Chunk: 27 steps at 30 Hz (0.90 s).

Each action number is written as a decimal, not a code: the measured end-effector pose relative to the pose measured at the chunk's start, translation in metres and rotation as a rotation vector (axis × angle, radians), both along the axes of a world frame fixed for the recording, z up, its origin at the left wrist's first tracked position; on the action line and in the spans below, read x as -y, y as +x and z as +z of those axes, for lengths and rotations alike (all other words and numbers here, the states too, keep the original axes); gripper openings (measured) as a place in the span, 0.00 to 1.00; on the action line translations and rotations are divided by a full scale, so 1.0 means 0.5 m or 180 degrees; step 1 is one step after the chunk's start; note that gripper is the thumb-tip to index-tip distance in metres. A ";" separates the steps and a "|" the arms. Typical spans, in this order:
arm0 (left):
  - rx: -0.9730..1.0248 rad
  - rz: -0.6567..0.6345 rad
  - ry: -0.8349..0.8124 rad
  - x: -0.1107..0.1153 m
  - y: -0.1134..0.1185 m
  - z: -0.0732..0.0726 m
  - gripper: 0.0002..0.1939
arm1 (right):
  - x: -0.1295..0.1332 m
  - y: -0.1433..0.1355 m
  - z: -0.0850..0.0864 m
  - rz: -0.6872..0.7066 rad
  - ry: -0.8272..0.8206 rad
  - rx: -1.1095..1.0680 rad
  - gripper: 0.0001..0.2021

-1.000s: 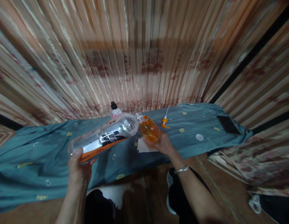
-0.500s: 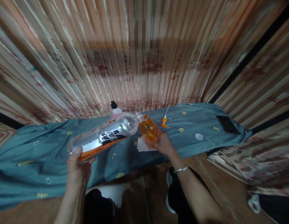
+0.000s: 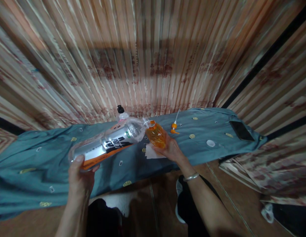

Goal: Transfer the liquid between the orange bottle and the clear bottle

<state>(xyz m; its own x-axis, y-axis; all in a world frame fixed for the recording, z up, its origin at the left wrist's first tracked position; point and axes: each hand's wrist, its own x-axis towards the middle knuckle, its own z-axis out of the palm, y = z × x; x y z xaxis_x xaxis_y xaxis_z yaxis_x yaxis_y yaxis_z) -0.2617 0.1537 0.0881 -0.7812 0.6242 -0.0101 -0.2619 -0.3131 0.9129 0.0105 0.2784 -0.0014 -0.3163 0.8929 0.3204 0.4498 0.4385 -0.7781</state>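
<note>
My left hand (image 3: 81,176) is closed round the base of a large clear bottle (image 3: 110,144) with a silver, black and orange label. The bottle lies tilted in the air, its neck towards the right. Its mouth meets the open mouth of a small transparent orange bottle (image 3: 156,134), which my right hand (image 3: 170,148) grips from the right, leaning to the left. Whether liquid passes between them is too small to tell. Below the orange bottle a piece of white paper (image 3: 154,152) lies on the cloth. An orange pump head (image 3: 174,126) with a pale tube lies just behind my right hand.
A blue-green patterned cloth (image 3: 133,164) covers the long surface. Behind the large bottle stands a clear bottle with a black cap (image 3: 120,109). To the right lie a round white disc (image 3: 210,143) and a dark flat rectangle (image 3: 241,131). A pleated curtain (image 3: 153,65) hangs behind.
My left hand and the base of the large bottle have shifted slightly left. The mouths of both bottles have moved a little left too and remain together.
</note>
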 end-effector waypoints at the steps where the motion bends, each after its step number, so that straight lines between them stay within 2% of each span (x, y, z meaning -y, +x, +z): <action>1: 0.0000 -0.0008 0.0001 0.000 0.000 0.000 0.20 | 0.000 0.000 -0.001 -0.0005 -0.0001 0.0010 0.46; 6: -0.0010 -0.0022 -0.0026 0.001 -0.002 -0.003 0.23 | 0.000 0.001 -0.001 -0.0017 -0.0013 0.0038 0.47; 18: -0.0112 -0.0069 -0.0065 0.008 -0.011 -0.014 0.19 | 0.004 0.001 0.009 0.0051 0.0015 0.0011 0.42; 27: -0.0166 -0.0229 -0.0073 0.015 -0.014 -0.018 0.28 | 0.008 0.000 0.025 0.0058 -0.0045 0.0009 0.42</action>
